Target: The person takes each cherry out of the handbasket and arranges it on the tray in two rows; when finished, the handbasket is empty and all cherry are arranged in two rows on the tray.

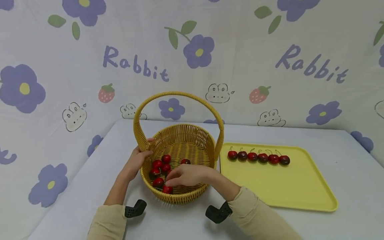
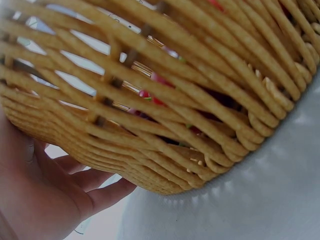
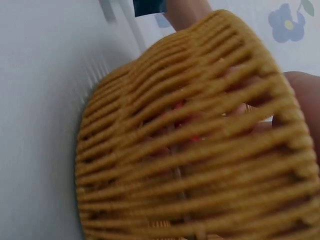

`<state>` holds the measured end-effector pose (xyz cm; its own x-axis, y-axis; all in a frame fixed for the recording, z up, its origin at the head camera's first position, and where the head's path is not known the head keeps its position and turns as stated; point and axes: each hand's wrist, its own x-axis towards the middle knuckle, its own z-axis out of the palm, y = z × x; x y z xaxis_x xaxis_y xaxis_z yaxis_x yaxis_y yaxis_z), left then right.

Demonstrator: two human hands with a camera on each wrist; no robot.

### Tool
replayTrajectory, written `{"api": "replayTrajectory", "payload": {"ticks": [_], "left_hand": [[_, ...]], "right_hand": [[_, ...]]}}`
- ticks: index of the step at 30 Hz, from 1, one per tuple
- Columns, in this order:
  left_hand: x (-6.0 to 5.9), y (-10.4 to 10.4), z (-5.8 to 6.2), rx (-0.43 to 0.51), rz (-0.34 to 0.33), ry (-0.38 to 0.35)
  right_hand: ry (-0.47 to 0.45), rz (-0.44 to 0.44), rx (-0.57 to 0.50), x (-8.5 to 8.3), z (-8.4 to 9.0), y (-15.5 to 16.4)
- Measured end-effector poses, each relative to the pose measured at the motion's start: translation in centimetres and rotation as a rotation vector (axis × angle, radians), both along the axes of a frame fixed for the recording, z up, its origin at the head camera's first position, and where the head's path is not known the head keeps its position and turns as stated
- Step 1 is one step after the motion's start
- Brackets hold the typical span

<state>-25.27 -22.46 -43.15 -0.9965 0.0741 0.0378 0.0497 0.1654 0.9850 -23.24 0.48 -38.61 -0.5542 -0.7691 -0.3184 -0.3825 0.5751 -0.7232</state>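
Note:
A yellow wicker basket (image 1: 180,196) with a tall arched handle (image 1: 177,95) stands in the middle of the white table. Several red cherries (image 1: 158,164) lie inside it. My left hand (image 1: 139,158) grips the basket's left rim, thumb over the edge and fingers against the outer wall (image 2: 175,100), where the left hand (image 2: 60,195) shows below the weave. My right hand (image 1: 186,175) reaches into the basket, fingertips down among the cherries; whether it pinches one is hidden. The right wrist view shows only the basket wall (image 3: 190,165) with red patches behind it.
A flat yellow tray (image 1: 288,190) lies to the right of the basket, with several cherries (image 1: 258,156) lined up in a row along its far edge. A flowered cloth backdrop rises behind the table. Black wrist mounts (image 1: 135,208) (image 1: 218,212) sit near the front edge.

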Motion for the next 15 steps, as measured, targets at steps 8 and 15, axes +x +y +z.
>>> {"api": "replayTrajectory", "payload": {"ticks": [8,15], "left_hand": [[0.0,-0.1,0.0,-0.002,0.002,-0.007],[-0.1,-0.2,0.0,-0.005,0.003,-0.011]], "right_hand": [[0.051,0.051,0.044,0.1,0.1,-1.2],[0.059,0.115,0.044,0.0,-0.1,-1.3]]}}
